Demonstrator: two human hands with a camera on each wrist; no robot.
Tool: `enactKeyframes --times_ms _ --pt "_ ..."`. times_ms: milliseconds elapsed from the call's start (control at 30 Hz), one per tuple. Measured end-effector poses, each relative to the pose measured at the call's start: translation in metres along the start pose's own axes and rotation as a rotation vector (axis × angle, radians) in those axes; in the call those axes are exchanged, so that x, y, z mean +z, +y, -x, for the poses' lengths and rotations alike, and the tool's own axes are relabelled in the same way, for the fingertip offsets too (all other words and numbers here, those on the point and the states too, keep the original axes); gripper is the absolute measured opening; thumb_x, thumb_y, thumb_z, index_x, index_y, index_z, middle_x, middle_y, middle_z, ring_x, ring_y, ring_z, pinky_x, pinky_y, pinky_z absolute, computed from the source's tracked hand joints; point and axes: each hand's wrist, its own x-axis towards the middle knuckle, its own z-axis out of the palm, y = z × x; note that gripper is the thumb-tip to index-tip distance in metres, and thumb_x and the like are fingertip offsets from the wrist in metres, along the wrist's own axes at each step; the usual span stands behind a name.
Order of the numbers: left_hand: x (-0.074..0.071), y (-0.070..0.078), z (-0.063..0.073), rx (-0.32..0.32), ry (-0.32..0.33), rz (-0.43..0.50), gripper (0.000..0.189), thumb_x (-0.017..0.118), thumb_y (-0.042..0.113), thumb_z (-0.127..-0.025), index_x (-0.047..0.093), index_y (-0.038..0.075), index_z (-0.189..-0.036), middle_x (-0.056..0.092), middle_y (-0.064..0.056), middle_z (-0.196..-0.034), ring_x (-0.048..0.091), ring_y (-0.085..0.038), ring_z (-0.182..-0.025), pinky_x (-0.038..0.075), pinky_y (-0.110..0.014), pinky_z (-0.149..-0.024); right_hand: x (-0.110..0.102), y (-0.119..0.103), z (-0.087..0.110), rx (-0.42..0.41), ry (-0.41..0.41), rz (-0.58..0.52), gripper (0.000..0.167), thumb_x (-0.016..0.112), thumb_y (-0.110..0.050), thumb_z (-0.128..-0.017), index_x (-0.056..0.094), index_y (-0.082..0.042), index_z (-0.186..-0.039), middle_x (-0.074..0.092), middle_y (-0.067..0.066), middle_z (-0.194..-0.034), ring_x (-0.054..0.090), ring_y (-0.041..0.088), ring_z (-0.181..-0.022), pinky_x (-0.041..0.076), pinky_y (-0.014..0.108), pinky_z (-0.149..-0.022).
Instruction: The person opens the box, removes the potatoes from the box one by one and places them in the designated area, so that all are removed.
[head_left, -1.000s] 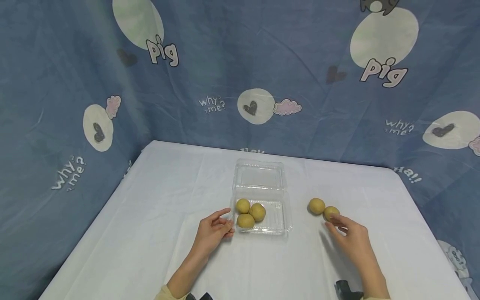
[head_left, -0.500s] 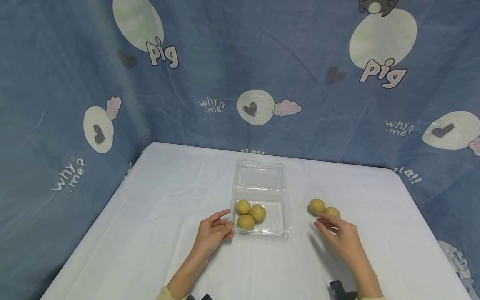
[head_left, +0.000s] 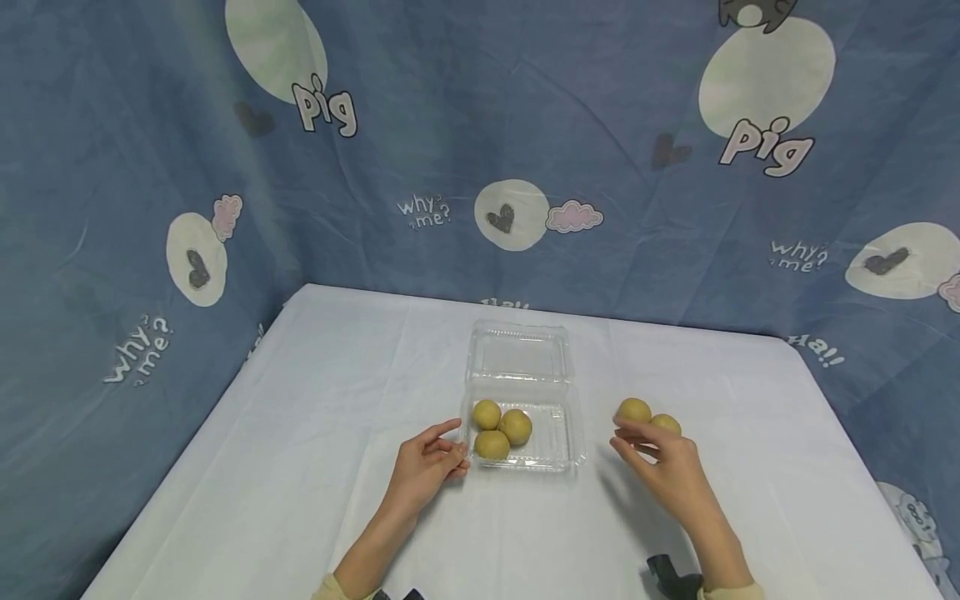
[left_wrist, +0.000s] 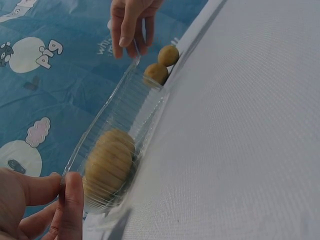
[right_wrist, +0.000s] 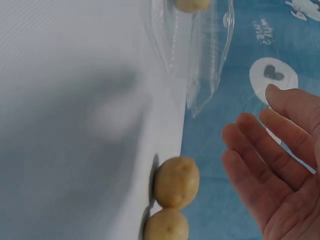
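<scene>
The hands are well apart from each other. The left hand [head_left: 425, 468] pinches the near left rim of the box [head_left: 551, 437] between thumb and fingers. The right hand [head_left: 663, 471] is raised over the surface [head_left: 300, 475], fingers loosely bent and thumb held away from them; the right wrist view shows its palm bare and its fingers apart from the loose potatoes.

The box is clear plastic, with ribbed walls, and rests on the surface. Its lid [head_left: 521, 352] lies open on the far side. Three potatoes [head_left: 492, 445] sit together in the left part of the box, touching one another.

To the right of the box, two loose potatoes [head_left: 633, 409] lie side by side, touching; in the head view the right hand partly covers them.

Pale yellow sleeves [head_left: 731, 592] show at the wrists, and a black piece [head_left: 672, 577] at the right one. The surface has a white cover. Around it hangs a blue cloth [head_left: 420, 267] printed with "pig", "why me?", hearts and pink clouds.
</scene>
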Motion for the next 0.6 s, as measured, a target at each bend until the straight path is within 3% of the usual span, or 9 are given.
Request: enactKeyframes --times_ms 200,600 --pt "-0.001 -0.002 -0.001 0.005 -0.001 0.000 0.044 0.068 -0.002 -0.090 0.056 -0.004 -0.132 0.062 -0.011 -0.083 0.068 -0.018 -0.073 0.062 -0.026 -0.067 0.008 -0.008 -0.005 -0.025 -0.023 -0.043 0.027 0.078 -0.003 -0.083 0.073 -0.005 -0.109 0.072 0.003 -0.097 0.069 0.015 -0.087 0.061 0.026 -0.074" --pt "-0.001 -0.001 0.000 0.003 -0.006 0.001 0.044 0.068 -0.002 -0.090 0.056 -0.004 -0.133 0.062 -0.011 -0.084 0.068 -0.019 -0.074 0.062 -0.027 -0.068 0.030 -0.026 -0.018 -0.077 -0.091 -0.083 0.029 0.078 -0.006 -0.084 0.072 -0.004 -0.112 0.071 0.008 -0.102 0.069 0.019 -0.090 0.061 0.032 -0.079"
